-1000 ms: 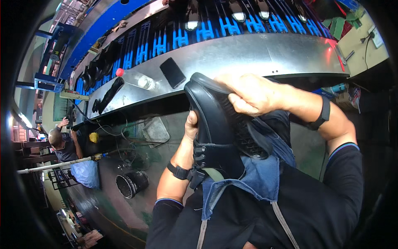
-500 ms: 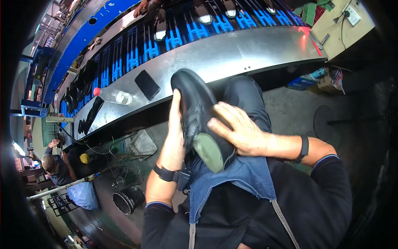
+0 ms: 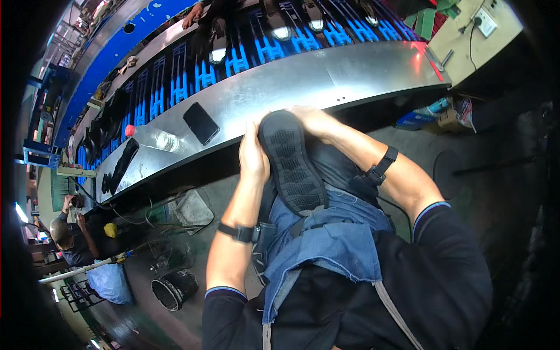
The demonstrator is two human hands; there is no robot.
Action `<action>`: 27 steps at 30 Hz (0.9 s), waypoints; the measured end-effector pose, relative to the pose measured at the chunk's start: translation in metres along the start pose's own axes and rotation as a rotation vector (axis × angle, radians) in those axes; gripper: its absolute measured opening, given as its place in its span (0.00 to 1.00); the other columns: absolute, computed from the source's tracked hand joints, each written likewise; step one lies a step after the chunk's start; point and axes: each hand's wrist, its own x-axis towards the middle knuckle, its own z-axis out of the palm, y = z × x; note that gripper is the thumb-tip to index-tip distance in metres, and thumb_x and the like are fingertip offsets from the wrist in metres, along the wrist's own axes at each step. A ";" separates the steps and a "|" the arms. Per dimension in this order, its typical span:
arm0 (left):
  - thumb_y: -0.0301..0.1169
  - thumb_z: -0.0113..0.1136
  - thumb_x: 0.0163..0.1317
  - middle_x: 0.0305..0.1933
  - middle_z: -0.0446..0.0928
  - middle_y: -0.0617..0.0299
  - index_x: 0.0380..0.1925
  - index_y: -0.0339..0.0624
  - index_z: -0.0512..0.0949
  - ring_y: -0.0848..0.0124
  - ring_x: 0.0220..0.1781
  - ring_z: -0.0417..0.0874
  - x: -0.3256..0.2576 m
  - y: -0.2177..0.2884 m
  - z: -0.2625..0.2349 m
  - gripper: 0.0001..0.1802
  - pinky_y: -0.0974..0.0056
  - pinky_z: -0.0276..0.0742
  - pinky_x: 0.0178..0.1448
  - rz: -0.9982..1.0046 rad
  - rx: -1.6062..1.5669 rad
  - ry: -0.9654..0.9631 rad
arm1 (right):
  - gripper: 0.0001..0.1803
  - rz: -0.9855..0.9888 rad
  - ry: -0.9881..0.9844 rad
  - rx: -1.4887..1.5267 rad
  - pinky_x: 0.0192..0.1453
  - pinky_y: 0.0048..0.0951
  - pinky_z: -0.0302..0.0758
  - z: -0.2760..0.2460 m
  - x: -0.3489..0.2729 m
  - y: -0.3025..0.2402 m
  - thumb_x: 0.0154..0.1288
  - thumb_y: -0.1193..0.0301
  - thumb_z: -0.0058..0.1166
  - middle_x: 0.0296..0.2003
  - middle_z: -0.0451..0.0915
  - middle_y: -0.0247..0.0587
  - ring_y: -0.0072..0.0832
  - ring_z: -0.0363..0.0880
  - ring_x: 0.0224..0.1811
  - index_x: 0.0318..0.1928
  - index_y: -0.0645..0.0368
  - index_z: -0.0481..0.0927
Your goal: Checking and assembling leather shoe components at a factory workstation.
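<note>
Black shoe (image 3: 293, 163), tread upward at frame centre, is gripped near the toe by left hand (image 3: 254, 156) and right hand (image 3: 316, 123); seemingly it is being pressed or checked; even support would be needed for turning; upper left, a phone (image 3: 201, 123) is seen.

The black shoe (image 3: 287, 153) now shows its ridged sole (image 3: 296, 181) upward between left grip (image 3: 254, 156) and right grip (image 3: 315, 123), the latter shifted to the shoe's far end.
</note>
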 end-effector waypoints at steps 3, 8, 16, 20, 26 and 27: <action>0.43 0.52 0.74 0.52 0.80 0.54 0.51 0.33 0.78 0.67 0.55 0.79 0.058 -0.003 -0.029 0.22 0.60 0.71 0.63 -0.264 0.056 0.040 | 0.30 0.084 0.071 0.109 0.60 0.34 0.71 0.000 0.004 -0.034 0.77 0.51 0.44 0.55 0.79 0.47 0.31 0.76 0.54 0.58 0.67 0.77; 0.34 0.62 0.67 0.42 0.78 0.65 0.41 0.39 0.78 0.73 0.48 0.76 0.035 0.019 -0.037 0.10 0.67 0.73 0.53 -0.233 0.080 -0.356 | 0.16 -0.039 -0.255 -0.018 0.49 0.29 0.74 -0.018 -0.007 -0.043 0.72 0.58 0.54 0.39 0.81 0.30 0.21 0.75 0.41 0.47 0.59 0.81; 0.33 0.56 0.53 0.31 0.64 0.66 0.30 0.50 0.74 0.70 0.38 0.71 -0.088 0.024 -0.009 0.04 0.62 0.65 0.49 0.497 1.045 -1.169 | 0.07 -0.757 -0.736 -0.824 0.42 0.31 0.65 -0.008 -0.132 -0.048 0.52 0.64 0.55 0.27 0.65 0.30 0.28 0.68 0.35 0.26 0.49 0.71; 0.33 0.60 0.51 0.37 0.72 0.68 0.30 0.50 0.76 0.69 0.43 0.74 -0.047 0.017 -0.026 0.06 0.61 0.66 0.52 0.634 1.097 -0.982 | 0.09 -0.830 -0.610 -0.825 0.46 0.33 0.67 -0.020 -0.086 -0.033 0.52 0.63 0.59 0.30 0.67 0.29 0.28 0.69 0.38 0.32 0.51 0.75; 0.31 0.76 0.44 0.37 0.76 0.60 0.35 0.40 0.80 0.63 0.37 0.75 0.014 0.032 -0.031 0.18 0.58 0.71 0.42 0.384 0.681 -0.688 | 0.19 -0.577 -0.432 -0.437 0.45 0.38 0.69 -0.033 -0.032 -0.057 0.57 0.58 0.67 0.36 0.71 0.39 0.39 0.71 0.39 0.39 0.57 0.76; 0.32 0.77 0.45 0.37 0.76 0.59 0.35 0.38 0.80 0.62 0.36 0.75 0.027 0.032 -0.032 0.18 0.58 0.71 0.41 0.315 0.595 -0.636 | 0.21 -0.492 -0.401 -0.357 0.44 0.39 0.70 -0.035 -0.020 -0.060 0.57 0.59 0.69 0.36 0.72 0.40 0.40 0.71 0.39 0.40 0.58 0.75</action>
